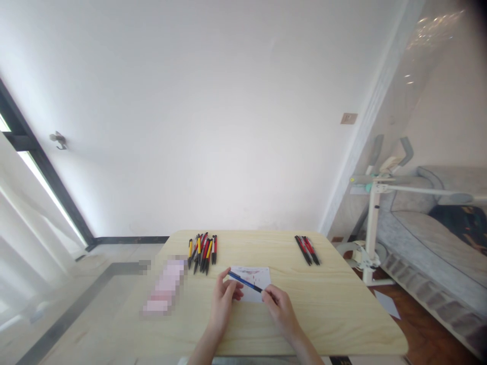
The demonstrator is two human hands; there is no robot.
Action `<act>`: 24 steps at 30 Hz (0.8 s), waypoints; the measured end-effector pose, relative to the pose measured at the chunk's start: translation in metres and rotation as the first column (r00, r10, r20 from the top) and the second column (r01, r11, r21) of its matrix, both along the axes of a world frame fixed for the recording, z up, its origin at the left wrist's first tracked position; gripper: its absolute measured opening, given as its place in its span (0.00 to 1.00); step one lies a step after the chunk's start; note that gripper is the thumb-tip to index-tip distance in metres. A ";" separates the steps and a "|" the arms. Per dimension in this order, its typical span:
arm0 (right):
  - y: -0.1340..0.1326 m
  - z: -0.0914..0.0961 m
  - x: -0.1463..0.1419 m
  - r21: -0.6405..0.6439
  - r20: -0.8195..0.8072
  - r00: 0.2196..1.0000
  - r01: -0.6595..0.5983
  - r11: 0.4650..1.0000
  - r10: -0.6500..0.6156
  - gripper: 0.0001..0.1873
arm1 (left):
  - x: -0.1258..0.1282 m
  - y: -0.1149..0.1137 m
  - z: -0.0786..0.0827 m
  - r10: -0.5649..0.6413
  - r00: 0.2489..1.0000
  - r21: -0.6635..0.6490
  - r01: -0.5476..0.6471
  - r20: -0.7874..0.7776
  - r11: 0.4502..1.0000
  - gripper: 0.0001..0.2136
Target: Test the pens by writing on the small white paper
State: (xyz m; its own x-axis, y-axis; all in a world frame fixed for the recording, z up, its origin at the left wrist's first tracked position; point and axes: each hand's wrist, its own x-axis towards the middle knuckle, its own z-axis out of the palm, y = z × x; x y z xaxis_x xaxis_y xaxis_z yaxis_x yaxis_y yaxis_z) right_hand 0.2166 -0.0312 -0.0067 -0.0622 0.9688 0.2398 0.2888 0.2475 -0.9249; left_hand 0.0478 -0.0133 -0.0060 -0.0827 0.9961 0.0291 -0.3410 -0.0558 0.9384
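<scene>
A blue pen (245, 282) with a dark end slants between my two hands, above a white printed sheet (262, 276) on the table. My left hand (225, 294) pinches its upper left end between thumb and index finger, the other fingers curled. At the dark lower right end, the fingers of my right hand (277, 304) are closed around the pen. Beyond my left hand lies a pile of yellow, red and black pens (203, 252). Farther right is a small group of red and black pens (307, 250).
The light wooden table (335, 314) stands near a white wall (236, 126). A pixelated pink patch (165, 286) covers something at the table's left side. To the right are an exercise machine (375, 223) and a grey sofa (422, 228); a white curtain (30, 243) hangs at left.
</scene>
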 end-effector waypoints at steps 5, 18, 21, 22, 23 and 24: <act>0.000 -0.002 0.000 0.006 -0.013 1.000 0.007 1.000 -0.007 0.17 | 0.001 0.000 -0.002 0.017 0.999 -0.027 -0.016 0.040 1.000 0.23; 0.004 -0.005 0.003 -0.055 -0.151 0.988 0.027 0.998 -0.035 0.16 | 0.002 0.004 -0.004 0.035 0.995 -0.062 -0.030 0.089 0.998 0.16; 0.004 -0.002 0.003 -0.060 -0.176 0.983 0.035 0.998 -0.045 0.15 | 0.002 0.004 -0.004 0.027 0.996 -0.065 -0.022 0.085 0.998 0.15; 0.004 -0.002 0.003 -0.058 -0.186 0.981 0.042 0.997 -0.052 0.15 | 0.002 0.004 -0.003 0.024 0.996 -0.067 -0.019 0.085 0.998 0.15; 0.004 -0.001 0.004 -0.059 -0.198 0.978 0.049 0.997 -0.059 0.15 | 0.001 0.004 -0.003 0.020 0.996 -0.068 -0.015 0.084 0.998 0.15; 0.004 -0.001 0.004 -0.064 -0.210 0.975 0.054 0.996 -0.067 0.15 | 0.001 0.004 -0.003 0.016 0.996 -0.069 -0.010 0.084 0.998 0.15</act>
State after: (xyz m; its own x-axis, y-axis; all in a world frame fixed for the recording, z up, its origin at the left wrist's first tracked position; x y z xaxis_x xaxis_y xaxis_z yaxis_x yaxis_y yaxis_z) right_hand 0.2204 -0.0270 -0.0074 0.0431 0.9818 0.1851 0.0973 0.1802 -0.9788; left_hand 0.0491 -0.0090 -0.0090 -0.0951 0.9944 -0.0469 -0.4189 0.0028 0.9080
